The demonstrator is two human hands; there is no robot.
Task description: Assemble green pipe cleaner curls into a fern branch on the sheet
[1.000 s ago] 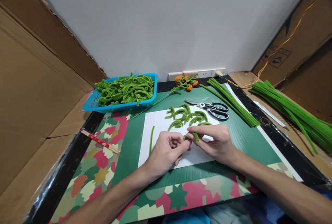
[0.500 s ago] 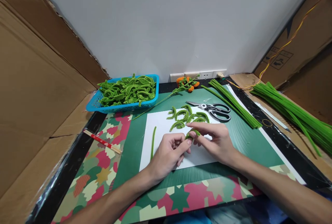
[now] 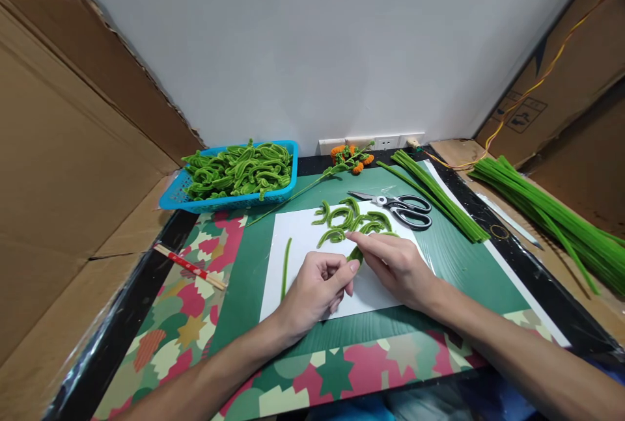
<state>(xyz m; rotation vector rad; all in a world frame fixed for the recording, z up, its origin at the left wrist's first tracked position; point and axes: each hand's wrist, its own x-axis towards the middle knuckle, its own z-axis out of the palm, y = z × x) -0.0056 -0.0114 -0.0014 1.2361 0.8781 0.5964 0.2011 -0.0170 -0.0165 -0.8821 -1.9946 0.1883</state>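
A short, bent piece of green pipe cleaner [image 3: 355, 254] is pinched between the thumb and curled fingers of my left hand [image 3: 315, 287], over a white sheet [image 3: 366, 291]. My right hand [image 3: 401, 268] closes on the same piece from the other side; its fingers hide that end, and its thumb is out of sight. Just beyond the fingertips, several curled green pipe cleaner pieces [image 3: 340, 216] lie on the sheet. One straight green pipe cleaner [image 3: 286, 268] rests on the sheet to the left of my left hand.
Behind the curled pieces lie scissors [image 3: 390, 203]. A blue basket [image 3: 229, 202] heaped with green pieces stands back left, near an orange-flowered stem [image 3: 336, 168]. Bundles of long green stems [image 3: 439, 200] lie right. Wrapped chopsticks [image 3: 190, 266] lie left. Cardboard walls [image 3: 73, 180] flank the table.
My right hand has turned over, its fingers now stretched across the piece and its thumb hidden. My left hand keeps its pinch in nearly the same place.
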